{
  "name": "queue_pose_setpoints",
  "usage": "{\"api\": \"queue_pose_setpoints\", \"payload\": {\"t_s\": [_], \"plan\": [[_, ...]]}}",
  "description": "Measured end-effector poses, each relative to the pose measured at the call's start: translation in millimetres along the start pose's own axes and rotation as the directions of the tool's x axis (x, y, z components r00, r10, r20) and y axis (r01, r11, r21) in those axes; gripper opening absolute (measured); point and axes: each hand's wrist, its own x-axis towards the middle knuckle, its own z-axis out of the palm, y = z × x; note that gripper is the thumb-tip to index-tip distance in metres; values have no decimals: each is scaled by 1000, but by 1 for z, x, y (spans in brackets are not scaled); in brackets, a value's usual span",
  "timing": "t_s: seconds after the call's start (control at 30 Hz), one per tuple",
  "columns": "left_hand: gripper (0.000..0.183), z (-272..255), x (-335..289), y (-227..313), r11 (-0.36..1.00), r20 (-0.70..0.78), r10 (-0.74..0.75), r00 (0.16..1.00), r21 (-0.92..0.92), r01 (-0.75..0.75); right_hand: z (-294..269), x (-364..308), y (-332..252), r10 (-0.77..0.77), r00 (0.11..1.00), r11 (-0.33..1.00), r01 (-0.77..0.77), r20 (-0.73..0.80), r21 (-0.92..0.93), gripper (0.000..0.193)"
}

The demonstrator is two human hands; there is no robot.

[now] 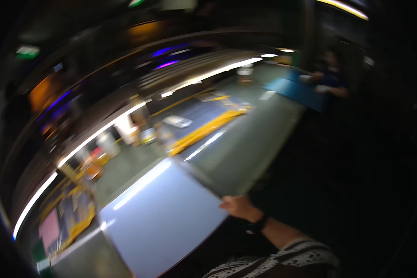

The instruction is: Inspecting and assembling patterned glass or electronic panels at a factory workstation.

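A large, flat, pale blue-white sheet or panel [164, 217] fills the lower middle of the view, with a bright strip of light reflected near its far edge. My right hand [241, 207] has its fingers closed on the sheet's right-hand corner. A dark band [257, 224] circles that wrist, and a patterned sleeve covers the arm. My left hand does not show. Motion blurs the whole picture, so whether the panel lies flat on the bench or is slightly raised is unclear.
A long grey-green bench [264, 134] runs away to the upper right. On it lie a dark mat edged in yellow [208, 132], a white object [177, 121], and several bottles and jars [107, 143]. Beyond, another person [331, 81] handles a blue sheet [296, 92].
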Motion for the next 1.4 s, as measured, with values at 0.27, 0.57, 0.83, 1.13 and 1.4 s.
{"api": "queue_pose_setpoints", "payload": {"t_s": [0.27, 0.57, 0.83, 1.13, 1.4], "plan": [[23, 10, 3, 48, 798, 69, 316, 946, 520, -304, -9, -10, -15, 199, 971, 976, -183, 134, -122, 39], [19, 47, -2, 86, 778, 101, 370, 923, 509, -368, -9, -14, -21, 246, 962, 968, -236, 122, -87, 39], [21, 58, -36, 108, 866, -180, 419, 890, 374, -332, 18, -5, 0, 64, 996, 998, -65, -60, -15, 33], [32, 56, -61, 81, 956, -439, 189, 878, 286, -62, 3, -16, -13, 43, 999, 999, -43, 25, -1, 23], [43, 70, -98, 41, 951, -419, 24, 907, -271, -151, -33, -29, -37, 179, 964, 942, -109, 199, -317, 30]]}}
